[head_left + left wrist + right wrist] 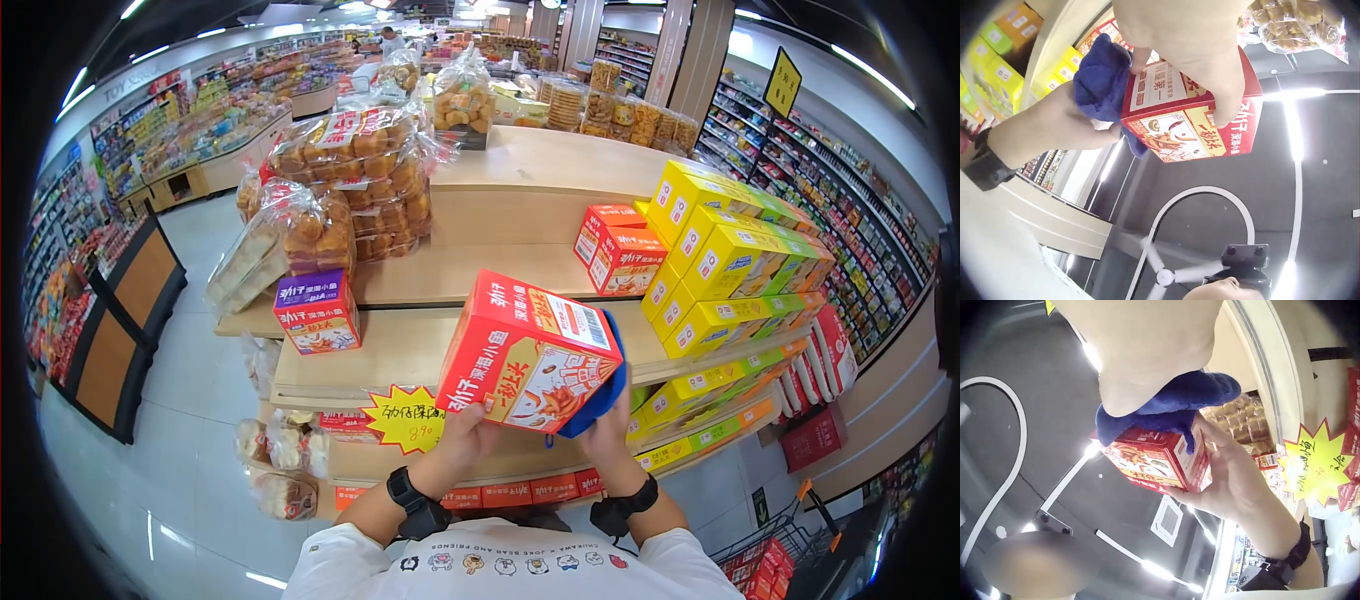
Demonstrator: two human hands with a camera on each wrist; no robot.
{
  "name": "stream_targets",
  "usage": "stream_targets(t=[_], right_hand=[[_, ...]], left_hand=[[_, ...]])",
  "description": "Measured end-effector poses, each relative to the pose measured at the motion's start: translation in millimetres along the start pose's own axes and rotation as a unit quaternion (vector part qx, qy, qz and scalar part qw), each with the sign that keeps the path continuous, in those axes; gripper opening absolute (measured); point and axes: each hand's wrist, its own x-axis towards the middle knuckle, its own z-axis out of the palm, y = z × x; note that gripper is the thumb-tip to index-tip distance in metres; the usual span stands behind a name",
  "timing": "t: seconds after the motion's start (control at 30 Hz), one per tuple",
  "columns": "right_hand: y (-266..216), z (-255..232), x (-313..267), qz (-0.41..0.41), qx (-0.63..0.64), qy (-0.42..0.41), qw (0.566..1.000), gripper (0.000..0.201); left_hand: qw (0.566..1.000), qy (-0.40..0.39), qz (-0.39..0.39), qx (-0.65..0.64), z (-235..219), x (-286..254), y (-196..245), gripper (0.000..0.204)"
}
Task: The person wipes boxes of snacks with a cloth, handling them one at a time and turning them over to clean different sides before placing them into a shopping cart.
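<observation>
A red snack box (530, 350) with Chinese lettering and a food picture is held up, tilted, before the shelves. My left hand (468, 436) grips its lower left part, thumb on the printed face; the left wrist view shows this hand (1191, 44) from close by. On the box's right side lies a bunched blue cloth (602, 385), held by my right hand (606, 432) against the box. The right wrist view shows the cloth (1172, 403) between the right hand (1141, 356) and the box (1147, 462), with fingers partly hidden.
Yellow boxes (725, 250) are stacked on the right, beside two red boxes (625, 255). A purple-and-red box (317, 312) and bagged bread (350, 150) stand left on the wooden shelf (390, 355). A yellow price sign (400, 416) hangs below; a cart (770, 550) is at lower right.
</observation>
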Motion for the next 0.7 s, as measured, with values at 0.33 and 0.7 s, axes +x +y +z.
stream_targets(t=[0.33, 0.7], right_hand=[[32.1, -31.9, -25.8, 0.034, 0.012, -0.210, 0.977, 0.093], [33.0, -23.0, -38.1, 0.041, -0.074, -0.148, 0.985, 0.072]], left_hand=[[0.993, -0.112, 0.018, 0.013, -6.4, -11.5, 10.1, 0.067], [0.987, -0.114, -0.053, 0.096, 1.3, -11.8, 9.9, 0.062]])
